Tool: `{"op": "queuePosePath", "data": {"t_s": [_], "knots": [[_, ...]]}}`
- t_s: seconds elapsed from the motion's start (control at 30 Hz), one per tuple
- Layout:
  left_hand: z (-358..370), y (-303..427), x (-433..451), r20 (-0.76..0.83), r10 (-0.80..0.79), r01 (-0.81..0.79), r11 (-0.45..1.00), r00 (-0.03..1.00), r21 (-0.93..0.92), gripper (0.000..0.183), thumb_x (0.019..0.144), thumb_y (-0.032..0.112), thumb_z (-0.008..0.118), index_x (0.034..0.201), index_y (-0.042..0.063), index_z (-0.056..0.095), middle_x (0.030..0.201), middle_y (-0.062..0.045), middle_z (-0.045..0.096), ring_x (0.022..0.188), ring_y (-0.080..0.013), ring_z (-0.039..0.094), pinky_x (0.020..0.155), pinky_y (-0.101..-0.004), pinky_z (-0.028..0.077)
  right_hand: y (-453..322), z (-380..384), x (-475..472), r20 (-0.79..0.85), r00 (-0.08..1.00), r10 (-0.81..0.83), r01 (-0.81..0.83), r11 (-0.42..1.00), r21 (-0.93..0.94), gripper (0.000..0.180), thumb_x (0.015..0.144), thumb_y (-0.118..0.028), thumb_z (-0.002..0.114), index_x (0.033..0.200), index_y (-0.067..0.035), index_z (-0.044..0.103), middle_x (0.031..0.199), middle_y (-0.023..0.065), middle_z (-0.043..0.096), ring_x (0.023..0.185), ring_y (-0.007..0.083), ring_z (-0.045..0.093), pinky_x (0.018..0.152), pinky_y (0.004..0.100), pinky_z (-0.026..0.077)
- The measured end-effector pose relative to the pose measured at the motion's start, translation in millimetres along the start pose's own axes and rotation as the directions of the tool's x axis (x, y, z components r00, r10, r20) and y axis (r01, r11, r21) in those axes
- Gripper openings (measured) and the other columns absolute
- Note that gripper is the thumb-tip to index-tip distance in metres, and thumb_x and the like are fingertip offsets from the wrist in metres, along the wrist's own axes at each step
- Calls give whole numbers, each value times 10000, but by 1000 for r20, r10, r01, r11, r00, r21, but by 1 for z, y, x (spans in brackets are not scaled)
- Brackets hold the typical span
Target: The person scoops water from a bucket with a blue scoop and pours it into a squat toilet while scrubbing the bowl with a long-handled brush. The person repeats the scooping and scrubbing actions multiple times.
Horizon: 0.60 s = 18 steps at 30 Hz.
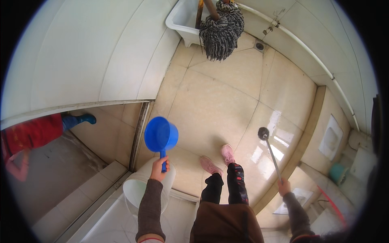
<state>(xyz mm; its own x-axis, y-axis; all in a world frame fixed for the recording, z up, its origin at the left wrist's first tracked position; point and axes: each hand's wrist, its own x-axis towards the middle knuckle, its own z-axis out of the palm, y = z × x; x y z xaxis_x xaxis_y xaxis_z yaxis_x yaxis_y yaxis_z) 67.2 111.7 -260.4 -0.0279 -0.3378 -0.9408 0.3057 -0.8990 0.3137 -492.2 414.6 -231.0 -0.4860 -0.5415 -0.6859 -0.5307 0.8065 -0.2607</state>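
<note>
My left hand point(159, 169) is closed around the handle of a blue plastic dipper point(161, 134), held up above a white plastic bucket point(132, 193) and the tiled floor. The dipper's round bowl faces the camera; whether it holds water I cannot tell. On the right, my right hand point(284, 186) grips the lower end of a long-handled toilet brush point(274, 158). Its dark, round head point(263, 133) is farther out, over wet, shiny tiles.
String mops point(219, 36) hang over a white mop sink point(179, 22). A floor drain point(259, 46) sits near the wall. Squat toilets point(330, 138) are set in a raised ledge point(310, 124) at right. Beyond the doorway at left is a person in red point(33, 133).
</note>
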Motion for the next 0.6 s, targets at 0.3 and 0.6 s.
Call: {"op": "queuePosePath", "data": {"t_s": [0.3,0.6], "knots": [[-13,28,71,-278,-172,181,983,945,8,143,785,114,594,890,166,512,788,-28,492,678,-161,516,467,-294,469,15,-2,-34,81,997,-19,21,1000,-24,243,807,-206,585,918,11,589,708,228,595,679,382,593,593,439,450],[165,173,66,-48,247,-211,899,968,385,211,856,220,572,772,43,493,609,-67,505,453,-171,478,357,-322,361,18,-18,-25,-4,996,-90,90,995,-44,227,804,-185,570,896,21,591,670,217,581,627,353,591,552,419,442]]}}
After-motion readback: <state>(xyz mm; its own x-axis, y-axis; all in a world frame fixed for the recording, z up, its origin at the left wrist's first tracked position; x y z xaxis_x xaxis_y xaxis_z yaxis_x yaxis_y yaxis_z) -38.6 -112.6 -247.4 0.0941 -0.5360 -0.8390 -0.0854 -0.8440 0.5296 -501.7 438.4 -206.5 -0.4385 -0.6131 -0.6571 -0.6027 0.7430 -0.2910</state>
